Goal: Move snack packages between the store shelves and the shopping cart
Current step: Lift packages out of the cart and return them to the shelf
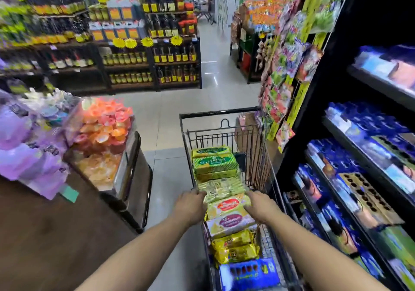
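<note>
A black wire shopping cart (221,111) stands in the aisle below me, holding a row of snack packages: green ones (213,160) at the far end, gold ones (234,247) nearer, and a blue box (249,274) closest. My left hand (190,204) and my right hand (260,207) reach into the cart, fingers curled at the two ends of a pale yellow-green package (222,189) lying on the row. A yellow package with a red logo (226,207) lies just below it, between my hands.
Dark shelves (368,147) with blue snack boxes run close along the cart's right side, and hanging candy bags (283,88) are ahead of them. A display table (125,156) with orange and purple packs stands on the left. The tiled aisle (170,111) runs ahead to bottle shelves (157,55).
</note>
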### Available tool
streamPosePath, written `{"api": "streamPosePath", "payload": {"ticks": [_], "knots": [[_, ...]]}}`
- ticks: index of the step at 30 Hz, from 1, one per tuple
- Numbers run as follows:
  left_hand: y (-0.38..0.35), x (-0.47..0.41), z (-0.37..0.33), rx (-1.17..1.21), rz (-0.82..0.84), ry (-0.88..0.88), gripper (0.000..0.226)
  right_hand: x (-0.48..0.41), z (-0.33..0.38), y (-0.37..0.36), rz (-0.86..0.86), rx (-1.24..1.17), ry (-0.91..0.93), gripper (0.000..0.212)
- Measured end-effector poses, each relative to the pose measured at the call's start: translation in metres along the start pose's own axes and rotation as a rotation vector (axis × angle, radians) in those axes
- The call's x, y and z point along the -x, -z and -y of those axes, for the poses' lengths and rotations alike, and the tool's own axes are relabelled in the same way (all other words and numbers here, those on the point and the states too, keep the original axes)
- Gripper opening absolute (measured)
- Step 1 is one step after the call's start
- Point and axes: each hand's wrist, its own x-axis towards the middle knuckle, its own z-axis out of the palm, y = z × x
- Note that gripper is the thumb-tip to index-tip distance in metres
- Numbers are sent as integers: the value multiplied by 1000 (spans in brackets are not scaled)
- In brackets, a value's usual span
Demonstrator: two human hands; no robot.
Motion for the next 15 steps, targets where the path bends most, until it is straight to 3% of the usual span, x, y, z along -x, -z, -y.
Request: {"api": "streamPosePath", "payload": {"ticks": [6,15], "knots": [[18,-124,27,-39,75,-72,52,-114,8,25,67,-139,-91,61],[-18,-250,81,-87,94,-219,58,-254,23,29,67,-617,-275,63]]}}
